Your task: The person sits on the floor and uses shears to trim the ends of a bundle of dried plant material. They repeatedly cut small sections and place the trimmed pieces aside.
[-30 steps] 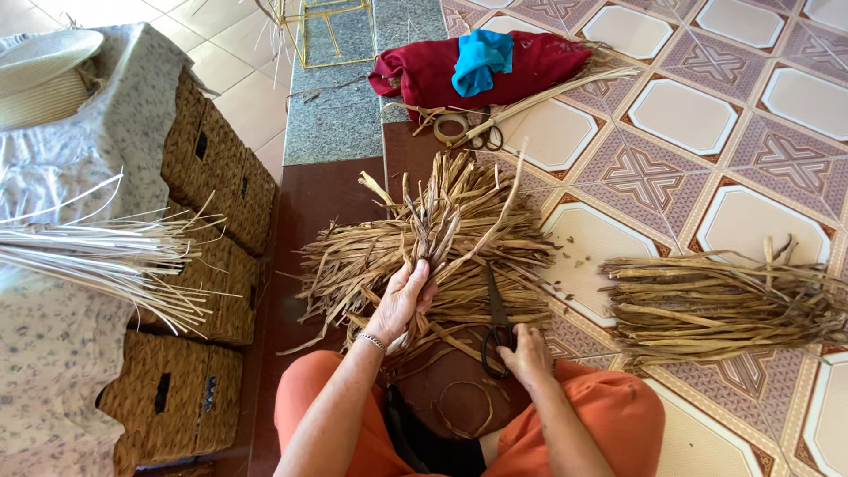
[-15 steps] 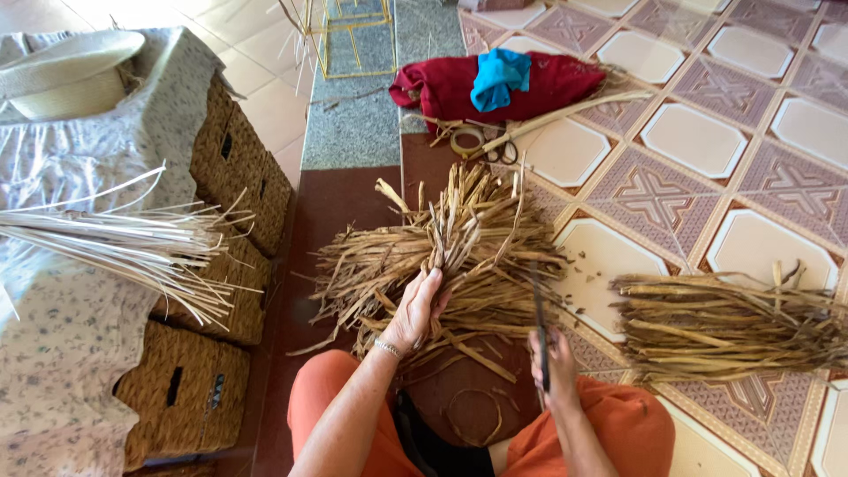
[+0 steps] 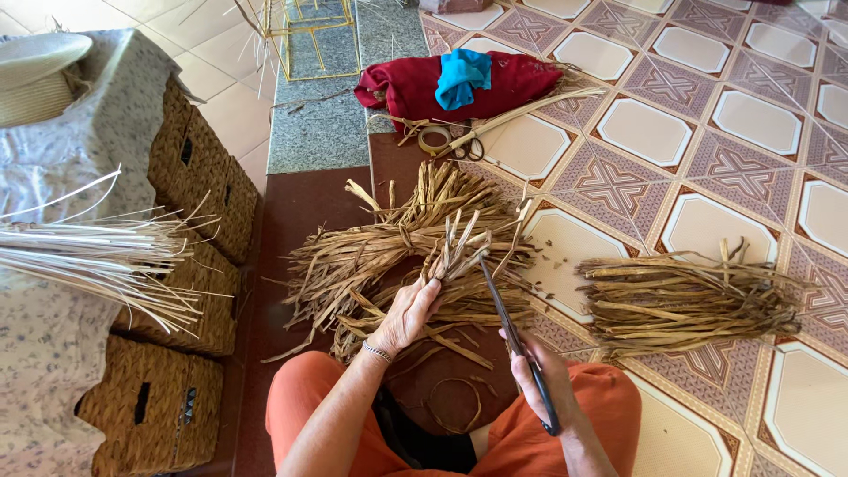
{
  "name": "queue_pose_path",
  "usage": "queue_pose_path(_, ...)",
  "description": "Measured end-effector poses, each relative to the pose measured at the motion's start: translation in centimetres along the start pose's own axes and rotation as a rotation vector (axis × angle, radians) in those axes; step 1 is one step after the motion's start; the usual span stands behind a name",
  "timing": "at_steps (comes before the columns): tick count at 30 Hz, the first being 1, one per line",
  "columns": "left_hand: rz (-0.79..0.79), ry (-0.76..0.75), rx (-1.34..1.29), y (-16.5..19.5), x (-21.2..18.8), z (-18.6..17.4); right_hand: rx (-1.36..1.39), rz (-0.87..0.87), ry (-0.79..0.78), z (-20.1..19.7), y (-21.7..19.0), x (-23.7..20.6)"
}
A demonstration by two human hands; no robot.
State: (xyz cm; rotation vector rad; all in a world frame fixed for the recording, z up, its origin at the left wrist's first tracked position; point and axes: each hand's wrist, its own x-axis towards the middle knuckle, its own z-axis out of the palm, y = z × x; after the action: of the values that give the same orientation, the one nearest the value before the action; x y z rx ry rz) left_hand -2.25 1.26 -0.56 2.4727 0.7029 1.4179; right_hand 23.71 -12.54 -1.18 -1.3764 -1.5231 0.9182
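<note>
Gripping a small bunch of dried brown leaf strips [image 3: 455, 252] in the left hand [image 3: 408, 311], a person in orange trousers sits on the tiled floor [image 3: 649, 132] with long scissors [image 3: 517, 340] in the right hand [image 3: 541, 382]. The left fingers are wrapped tightly round the bunch, lifting its ragged ends clear of the large tied bundle [image 3: 406, 247] that lies just in front of the knees, so the ends stand free for the blades. The right fingers are closed about the scissor handles; the blades point up and away, their tips at the lifted ends, though how far apart they stand cannot be told. A second bundle [image 3: 693, 296] rests to the right, well apart, its strips lying more evenly. Woven baskets [image 3: 190, 230] stack along the left, beside a cloth-draped surface carrying pale reeds [image 3: 97, 256] and a hat [image 3: 35, 75]. Farther off lie a red cloth [image 3: 415, 84] with a blue rag [image 3: 464, 75] on it, a tape roll [image 3: 435, 139] and another pair of scissors [image 3: 468, 146].
</note>
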Motion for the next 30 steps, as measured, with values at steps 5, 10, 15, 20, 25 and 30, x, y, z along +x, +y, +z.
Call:
queue_pose_path(5,-0.444,-0.181,-0.293,-0.7,-1.0,0.0,-0.032,0.015,-0.006,0.4,0.4,-0.2)
queue_pose_path(10,-0.302,-0.233,-0.210,-0.4,-0.9,0.2,0.120,0.093,0.011,0.6,1.3,-0.5)
queue_pose_path(15,-0.371,-0.278,-0.211,-0.2,-0.7,0.6,0.017,0.026,0.075,1.0,2.8,-0.6)
queue_pose_path(20,-0.492,-0.301,-0.258,-0.3,-0.7,1.0,0.006,-0.065,0.139,2.0,3.4,-1.9)
queue_pose_path(25,-0.421,-0.299,-0.203,0.0,-0.7,1.3,-0.091,-0.097,0.177,1.9,2.8,-1.4)
queue_pose_path(30,-0.416,-0.289,-0.264,0.5,-0.4,1.0,-0.064,-0.038,0.095,1.0,2.2,-1.3)
